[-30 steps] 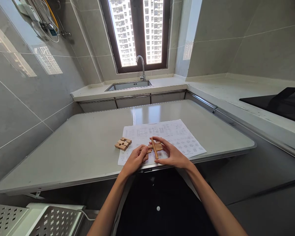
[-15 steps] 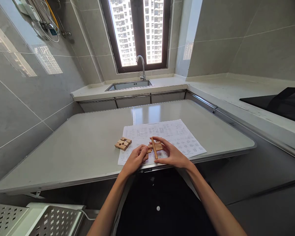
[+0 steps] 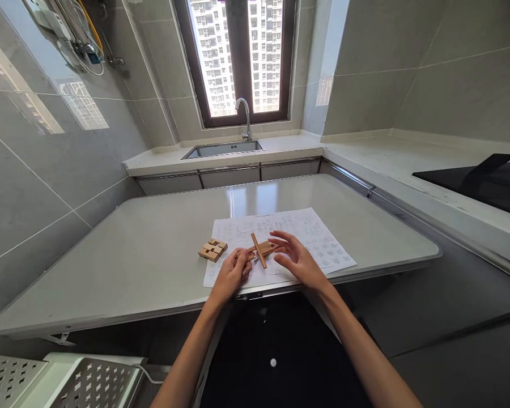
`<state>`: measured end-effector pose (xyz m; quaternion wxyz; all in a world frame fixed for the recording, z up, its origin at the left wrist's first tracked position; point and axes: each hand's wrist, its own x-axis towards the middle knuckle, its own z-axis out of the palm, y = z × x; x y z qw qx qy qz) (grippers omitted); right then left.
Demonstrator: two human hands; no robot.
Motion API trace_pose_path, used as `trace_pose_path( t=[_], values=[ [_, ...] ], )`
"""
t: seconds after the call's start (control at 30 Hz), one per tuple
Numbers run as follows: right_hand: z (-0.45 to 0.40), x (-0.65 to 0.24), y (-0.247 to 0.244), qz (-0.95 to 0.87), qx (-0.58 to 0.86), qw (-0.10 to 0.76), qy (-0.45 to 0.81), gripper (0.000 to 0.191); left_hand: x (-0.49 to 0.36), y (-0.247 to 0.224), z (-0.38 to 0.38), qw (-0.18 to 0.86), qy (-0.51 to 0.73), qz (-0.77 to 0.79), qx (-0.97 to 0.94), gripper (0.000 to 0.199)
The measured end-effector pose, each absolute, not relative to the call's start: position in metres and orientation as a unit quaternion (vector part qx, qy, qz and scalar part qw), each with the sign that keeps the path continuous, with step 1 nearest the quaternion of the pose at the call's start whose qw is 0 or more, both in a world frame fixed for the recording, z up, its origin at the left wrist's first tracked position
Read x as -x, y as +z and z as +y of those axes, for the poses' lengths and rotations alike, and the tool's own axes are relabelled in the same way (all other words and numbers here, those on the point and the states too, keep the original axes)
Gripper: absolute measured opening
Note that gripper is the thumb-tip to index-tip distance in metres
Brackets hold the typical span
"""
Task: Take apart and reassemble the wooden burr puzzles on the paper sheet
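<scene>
My left hand pinches the near left end of a partly joined wooden interlocking puzzle. One stick lies slantwise across the other pieces, both its ends free. My right hand is at the puzzle's right end, thumb and fingers apart. Its fingertips are close to the wood; whether they touch it I cannot tell. Beneath both hands lies a printed paper sheet with rows of small diagrams. Left of my left hand, several notched wooden pieces rest side by side at the sheet's edge.
The pale table has its front edge just before my body. Behind it are a counter with a sink and a faucet under the window. A black cooktop sits on the right counter. A perforated white rack stands low at left.
My right hand has let go of the crosswise stick and drawn its thumb and fingers off the stick's ends. The puzzle has turned and tilted slightly in my left hand.
</scene>
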<state>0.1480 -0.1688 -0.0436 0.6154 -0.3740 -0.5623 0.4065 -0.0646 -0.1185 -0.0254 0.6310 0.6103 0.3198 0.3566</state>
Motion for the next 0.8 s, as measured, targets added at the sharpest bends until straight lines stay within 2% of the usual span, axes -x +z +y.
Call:
trace_pose_path(
  t=[0.07,0.17,0.43,0.63,0.8],
  values=[
    [-0.165,-0.146,-0.050,-0.532,0.436,0.632,0.357,0.048,0.064,-0.025,-0.118,0.633,0.377,0.322,-0.595,0.047],
    [-0.159,-0.143,-0.060,-0.530,0.521,0.617,0.258,0.044,0.062,-0.023,-0.120,0.610,0.400,0.334,-0.598,0.046],
    [-0.150,-0.121,-0.071,-0.569,0.676,0.462,0.077,0.066,0.063,-0.020,-0.123,0.604,0.399,0.324,-0.609,0.038],
    [-0.148,-0.114,-0.067,-0.546,0.720,0.425,0.046,0.071,0.063,-0.021,-0.122,0.618,0.402,0.318,-0.596,0.038],
    [-0.150,-0.115,-0.062,-0.528,0.714,0.455,0.069,0.067,0.063,-0.025,-0.120,0.624,0.407,0.311,-0.590,0.039]
  ],
)
